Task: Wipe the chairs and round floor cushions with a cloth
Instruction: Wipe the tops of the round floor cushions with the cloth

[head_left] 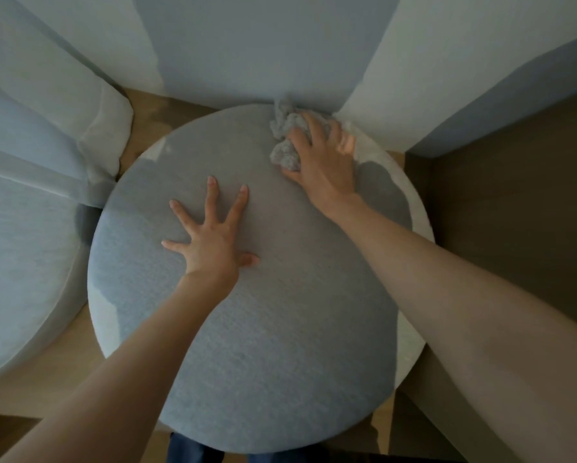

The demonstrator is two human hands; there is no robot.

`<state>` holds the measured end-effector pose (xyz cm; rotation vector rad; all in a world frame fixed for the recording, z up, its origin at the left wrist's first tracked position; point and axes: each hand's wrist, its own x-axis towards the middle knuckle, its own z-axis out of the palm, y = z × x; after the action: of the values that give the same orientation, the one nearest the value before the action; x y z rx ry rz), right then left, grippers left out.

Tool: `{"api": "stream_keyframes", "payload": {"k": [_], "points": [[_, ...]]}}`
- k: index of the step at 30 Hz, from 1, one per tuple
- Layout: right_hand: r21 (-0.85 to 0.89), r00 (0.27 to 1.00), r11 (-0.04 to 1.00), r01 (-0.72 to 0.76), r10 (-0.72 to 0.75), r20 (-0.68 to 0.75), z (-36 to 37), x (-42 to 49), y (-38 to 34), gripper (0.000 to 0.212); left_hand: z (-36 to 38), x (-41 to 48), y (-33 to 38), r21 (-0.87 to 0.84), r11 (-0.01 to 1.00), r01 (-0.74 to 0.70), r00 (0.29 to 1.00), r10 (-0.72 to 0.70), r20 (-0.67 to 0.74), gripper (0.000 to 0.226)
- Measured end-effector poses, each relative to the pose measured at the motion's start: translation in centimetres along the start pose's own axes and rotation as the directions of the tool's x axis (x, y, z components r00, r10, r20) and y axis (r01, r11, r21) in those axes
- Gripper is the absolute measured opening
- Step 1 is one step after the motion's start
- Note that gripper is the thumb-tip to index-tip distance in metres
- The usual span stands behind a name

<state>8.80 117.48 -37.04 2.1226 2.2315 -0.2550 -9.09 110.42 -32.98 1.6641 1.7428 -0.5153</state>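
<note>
A large round pale grey-blue fabric floor cushion [257,295] fills the middle of the view, lying on the light wooden floor [57,372]. The left hand [210,242] presses flat on its top, fingers straight and spread. The right hand [324,162] grips a crumpled grey cloth [285,142] at the cushion's far edge. Another rounded pale cushion [23,262], possibly a matching one, lies just beside it on the left.

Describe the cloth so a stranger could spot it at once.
Find the big round grey-blue cushion in the middle. At its far edge the right hand grips a crumpled grey wad: that is the cloth. It alone is bunched and fuzzy; the surfaces around it lie smooth.
</note>
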Motion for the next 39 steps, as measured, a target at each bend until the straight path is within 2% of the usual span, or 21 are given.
{"api": "stream_keyframes", "payload": {"k": [3,8,14,18,21,23,27,30,32,36,39], "points": [[-0.004,0.996,0.997,-0.08,0.08,-0.032,-0.1,-1.6,1.9,0.051,-0.1,-0.1,0.0,-0.009,1.0,-0.004,1.0,0.004,0.004,0.111],[0.031,0.948,0.949,-0.313,0.314,-0.057,0.0,-7.2,6.6,0.042,-0.3,-0.3,0.1,-0.019,1.0,-0.01,1.0,0.01,0.01,0.111],[0.094,0.792,0.788,-0.608,0.61,0.001,1.4,-18.0,6.9,0.039,0.1,-0.5,0.2,0.014,1.0,-0.016,0.999,0.016,-0.032,0.108],[0.141,0.709,0.701,-0.699,0.706,0.004,2.3,-24.1,4.0,0.033,0.0,-0.6,0.2,0.041,0.999,-0.033,0.999,0.035,-0.037,0.107],[0.19,0.673,0.658,-0.729,0.739,0.022,1.8,-24.4,3.4,0.034,-0.1,-0.6,0.0,0.037,0.998,-0.053,0.998,0.054,-0.037,0.107],[0.233,0.695,0.678,-0.698,0.719,-0.008,0.7,-22.8,3.8,0.038,-0.1,-0.5,-0.1,0.028,0.998,-0.058,0.998,0.059,-0.034,0.106],[0.201,0.878,0.885,-0.42,0.452,-0.154,-1.8,-15.1,3.8,0.047,0.2,-0.2,-0.4,0.016,0.998,-0.069,0.997,0.069,-0.043,0.107],[0.111,0.979,0.974,-0.198,0.202,-0.031,-2.7,-8.0,3.7,0.061,0.4,-0.1,-0.5,0.015,0.997,-0.08,0.996,0.081,-0.048,0.107],[0.065,0.994,0.993,-0.102,0.099,0.046,-2.3,-5.3,4.1,0.057,0.5,0.0,-0.6,0.013,0.997,-0.079,0.996,0.08,-0.045,0.108],[0.039,0.982,0.981,-0.189,0.188,0.027,-0.6,-5.4,5.2,0.056,0.6,0.0,-0.5,0.033,0.996,-0.078,0.996,0.08,-0.049,0.109],[0.117,0.945,0.939,-0.324,0.327,-0.009,0.3,-7.8,6.0,0.053,0.5,0.1,-0.4,0.039,0.997,-0.071,0.996,0.073,-0.046,0.11]]}}
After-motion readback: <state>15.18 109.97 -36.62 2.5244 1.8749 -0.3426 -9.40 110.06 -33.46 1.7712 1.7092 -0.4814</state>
